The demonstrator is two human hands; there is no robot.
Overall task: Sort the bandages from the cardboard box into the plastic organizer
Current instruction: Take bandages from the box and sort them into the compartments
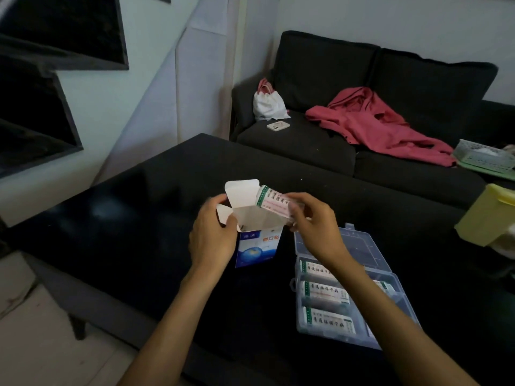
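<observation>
Plastic organizer (pixel 390 277) lies lid-open on the black table (pixel 139 218), below my right wrist; its near compartments hold bandage packs (pixel 324 292). Cardboard box (pixel 257 246) stands upright, top flaps open, gripped at its left wall by my left hand (pixel 213 238), fingers clenched round it. Right hand (pixel 315 227) fingers pinch a stack of bandages (pixel 274 201) just above the box mouth.

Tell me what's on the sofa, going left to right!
White bag → phone → pink jacket → basket.
</observation>
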